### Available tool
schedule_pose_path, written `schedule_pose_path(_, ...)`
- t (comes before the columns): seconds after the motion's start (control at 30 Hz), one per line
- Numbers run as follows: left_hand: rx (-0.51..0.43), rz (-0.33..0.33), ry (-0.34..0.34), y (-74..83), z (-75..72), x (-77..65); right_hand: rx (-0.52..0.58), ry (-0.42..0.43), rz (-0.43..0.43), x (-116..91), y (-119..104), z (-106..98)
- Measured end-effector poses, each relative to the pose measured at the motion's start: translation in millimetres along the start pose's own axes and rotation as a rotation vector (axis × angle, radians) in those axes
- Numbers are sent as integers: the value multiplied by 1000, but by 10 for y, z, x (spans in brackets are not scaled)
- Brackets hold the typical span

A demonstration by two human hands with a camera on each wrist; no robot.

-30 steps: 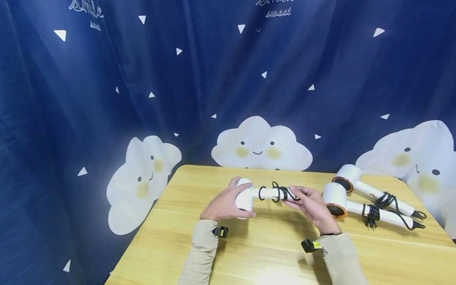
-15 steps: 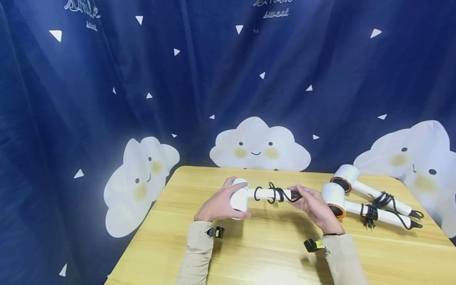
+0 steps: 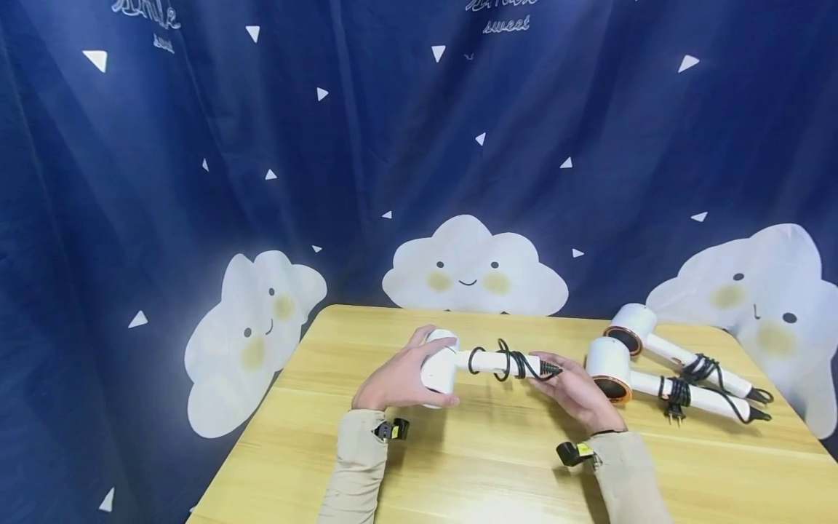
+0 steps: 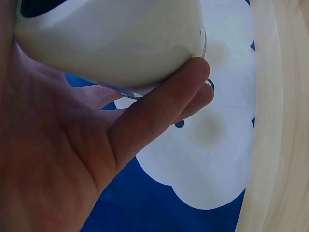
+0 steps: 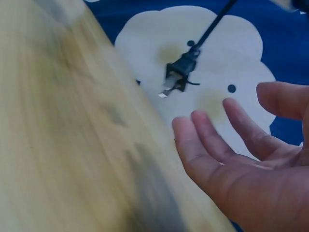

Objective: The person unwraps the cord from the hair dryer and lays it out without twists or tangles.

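Note:
My left hand grips the white head of a hair dryer, held above the wooden table. The dryer's handle points right, with a black cord wound round it and a ribbed black cord end at its tip. In the left wrist view, fingers curve round the rounded white head. My right hand is just beside the handle's tip, fingers loosely bent and holding nothing. A two-pin plug dangles near its fingertips in the right wrist view.
Two more white hair dryers, a nearer one and a farther one, lie at the table's right side, with black cords wrapped round their handles. A blue curtain with clouds hangs behind the table.
The right hand has let go of the handle's end and sits slightly apart from it. The dryer, in the left hand, has shifted a little left in the view.

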State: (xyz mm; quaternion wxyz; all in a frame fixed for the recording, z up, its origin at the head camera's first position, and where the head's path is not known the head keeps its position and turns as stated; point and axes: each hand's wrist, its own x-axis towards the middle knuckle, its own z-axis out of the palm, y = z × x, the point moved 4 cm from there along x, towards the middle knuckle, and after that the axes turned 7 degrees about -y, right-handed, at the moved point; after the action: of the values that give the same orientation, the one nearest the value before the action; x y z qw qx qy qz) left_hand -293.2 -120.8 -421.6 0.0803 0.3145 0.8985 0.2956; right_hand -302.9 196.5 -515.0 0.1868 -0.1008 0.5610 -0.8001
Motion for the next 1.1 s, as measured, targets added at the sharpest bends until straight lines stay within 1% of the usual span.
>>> schedule_pose_path(0.13,-1,15,-10,59,2,-13,70,-151,7,23,63,45)
schedule_pose_path(0.3,-1,25,-19,98,20,-14,129,-345,-14,0,92,111)
schedule_pose_path(0.37,-4,26,-26,107,30,-15,141,-392,-25,-20,100,123)
schedule_pose_path(0.43,-4,25,-31,112,39,-19,141,-406,-36,-37,96,124)
schedule_pose_path(0.47,-4,20,-32,113,42,-20,143,-400,-42,-44,91,123)
schedule_pose_path(0.63,-11,14,-39,119,50,-22,81,-327,-85,-67,15,94)
schedule_pose_path(0.73,-11,16,-45,122,55,-12,22,-273,-97,-79,-52,76)
schedule_pose_path(0.8,-9,14,-49,121,58,-4,-14,-203,-80,-87,-91,53)
schedule_pose_path(0.9,-1,6,-54,116,64,8,-76,-51,-20,-107,-150,13)
schedule_pose_path(0.97,5,1,-58,112,69,13,-78,33,12,-123,-191,-6)
schedule_pose_path(1.03,12,-2,-60,109,71,17,-65,80,15,-140,-239,-5)
schedule_pose_path(1.1,17,-3,-63,107,72,21,-39,91,-15,-152,-292,7)
